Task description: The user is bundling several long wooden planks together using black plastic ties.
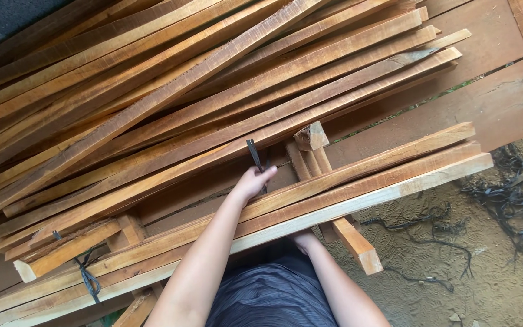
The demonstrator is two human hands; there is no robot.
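Three long, pale-brown sawn timber battens (358, 181) lie side by side as a bundle across the lower frame, resting on short wooden cross pieces (346, 233). Left hand (252, 181) sits on top of the bundle, fingers closed around a thin black plastic strap (254, 156) that stands up from the wood. Right hand (305, 240) is below the bundle's near edge, touching its underside; its fingers are hidden, so their spread cannot be determined. Behind, a large heap of similar reddish-brown planks (171, 97) slopes across. Loose black strap offcuts (503, 200) lie on sandy ground at right.
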